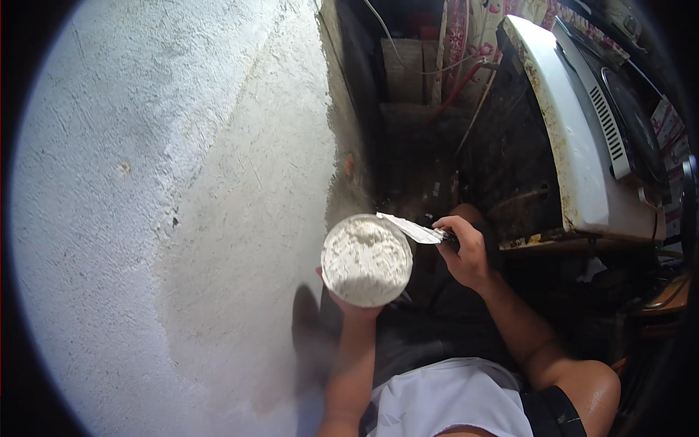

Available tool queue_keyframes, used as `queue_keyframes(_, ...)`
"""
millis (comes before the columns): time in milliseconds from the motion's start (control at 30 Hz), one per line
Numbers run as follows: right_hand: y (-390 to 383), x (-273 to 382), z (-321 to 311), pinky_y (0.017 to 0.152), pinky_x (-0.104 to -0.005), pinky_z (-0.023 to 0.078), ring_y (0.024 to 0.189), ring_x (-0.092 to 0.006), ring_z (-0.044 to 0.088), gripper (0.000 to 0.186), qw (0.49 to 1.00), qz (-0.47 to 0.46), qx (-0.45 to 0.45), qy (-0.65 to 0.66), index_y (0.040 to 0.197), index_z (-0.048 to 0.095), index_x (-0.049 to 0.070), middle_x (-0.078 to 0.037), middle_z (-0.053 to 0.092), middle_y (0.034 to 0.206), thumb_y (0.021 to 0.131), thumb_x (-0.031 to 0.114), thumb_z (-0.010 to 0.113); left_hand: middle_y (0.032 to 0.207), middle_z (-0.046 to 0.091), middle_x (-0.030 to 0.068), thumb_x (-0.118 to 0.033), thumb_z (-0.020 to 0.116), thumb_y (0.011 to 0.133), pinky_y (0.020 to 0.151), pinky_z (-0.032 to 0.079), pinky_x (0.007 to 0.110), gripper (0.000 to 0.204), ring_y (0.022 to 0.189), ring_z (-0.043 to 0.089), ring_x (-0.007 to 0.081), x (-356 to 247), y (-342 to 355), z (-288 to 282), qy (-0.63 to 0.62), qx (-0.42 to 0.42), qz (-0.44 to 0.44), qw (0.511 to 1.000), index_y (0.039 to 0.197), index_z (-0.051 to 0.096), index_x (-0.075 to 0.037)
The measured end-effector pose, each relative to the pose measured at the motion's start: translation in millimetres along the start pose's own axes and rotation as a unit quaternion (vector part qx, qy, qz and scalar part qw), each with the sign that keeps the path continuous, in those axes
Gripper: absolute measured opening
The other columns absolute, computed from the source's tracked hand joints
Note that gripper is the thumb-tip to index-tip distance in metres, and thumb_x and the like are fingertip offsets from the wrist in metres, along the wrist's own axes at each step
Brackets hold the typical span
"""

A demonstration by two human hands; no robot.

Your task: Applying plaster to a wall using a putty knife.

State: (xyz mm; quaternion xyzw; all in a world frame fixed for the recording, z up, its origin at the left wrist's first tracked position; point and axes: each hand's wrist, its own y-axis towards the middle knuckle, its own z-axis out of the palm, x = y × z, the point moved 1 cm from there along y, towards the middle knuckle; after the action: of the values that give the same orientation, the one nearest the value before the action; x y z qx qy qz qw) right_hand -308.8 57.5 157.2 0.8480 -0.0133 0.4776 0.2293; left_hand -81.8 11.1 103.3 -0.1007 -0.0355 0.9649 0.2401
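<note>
A round tub of white plaster (pixel 366 262) rests in my left hand (pixel 358 309), which grips it from below and the near side; most of those fingers are hidden under it. My right hand (pixel 464 249) is closed round the dark handle of a putty knife (pixel 412 229). White paste coats the knife's blade, and its tip reaches the tub's upper right rim. To the left stands a rough wall (pixel 244 211), with a greyer, smoother patch beside the whiter, coarser surface.
On the right is a rusty-edged white stove top (pixel 575 131) with a dark hotplate (pixel 630 120) on it. A red hose (pixel 457 91) and a thin pale cable hang behind. Patterned curtain (pixel 477 33) covers part of the back. The wall's dark edge runs close to the tub.
</note>
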Motion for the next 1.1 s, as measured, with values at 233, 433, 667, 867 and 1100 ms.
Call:
queue_keyframes(233,74.8,-15.2,31.5,0.093,-0.0399,0.044,0.104,-0.0357,0.055,0.035,0.99,-0.048,0.11,0.071,0.115,0.058,-0.003,-0.018,0.056,0.106,0.08,0.002,0.058,0.163,0.034,0.0175,-0.079,0.045,0.091,0.119,0.031,0.065,0.092,0.147,0.036,0.0427,-13.0,-48.4,-22.1,-0.035,-0.167,-0.043,0.984,0.159,0.037,-0.016)
queue_keyframes(433,156.8,-107.8,116.0,0.091,-0.0462,0.044,0.101,-0.0401,0.053,0.026,0.993,-0.032,0.102,0.054,0.104,0.055,-0.002,-0.02,0.055,0.1,0.08,0.009,0.056,0.167,0.03,0.0139,-0.074,0.048,0.092,0.114,0.025,0.077,0.085,0.15,0.03,0.0442,-12.5,-38.4,-33.6,-0.058,-0.152,-0.059,0.985,0.158,0.04,-0.02)
queue_keyframes(667,209.6,-183.2,169.6,0.094,-0.0502,0.047,0.106,-0.0445,0.057,0.03,0.995,0.05,0.081,0.0,0.107,0.059,-0.004,-0.026,0.062,0.106,0.086,0.017,0.057,0.164,0.035,0.0118,-0.074,0.04,0.097,0.119,0.035,0.059,0.082,0.148,0.037,0.0394,-20.6,-31.4,-58.9,0.049,-0.196,-0.037,0.979,0.157,0.041,-0.019)
queue_keyframes(867,220.5,-186.9,181.4,0.093,-0.0529,0.047,0.106,-0.0457,0.057,0.029,0.989,0.078,0.116,-0.038,0.105,0.058,-0.005,-0.026,0.062,0.106,0.086,0.017,0.056,0.162,0.04,0.0109,-0.074,0.039,0.097,0.118,0.036,0.061,0.08,0.146,0.04,0.0403,-28.1,-31.8,-66.4,0.031,-0.262,-0.034,0.964,0.155,0.046,-0.019)
queue_keyframes(1100,235.8,-183.3,202.5,0.093,-0.0523,0.047,0.106,-0.0453,0.058,0.029,0.991,0.078,0.103,-0.019,0.102,0.059,-0.005,-0.026,0.063,0.106,0.085,0.019,0.059,0.161,0.042,0.0113,-0.074,0.038,0.097,0.117,0.037,0.061,0.08,0.145,0.04,0.0408,-35.7,-43.4,-95.8,0.043,-0.297,-0.024,0.954,0.155,0.046,-0.019)
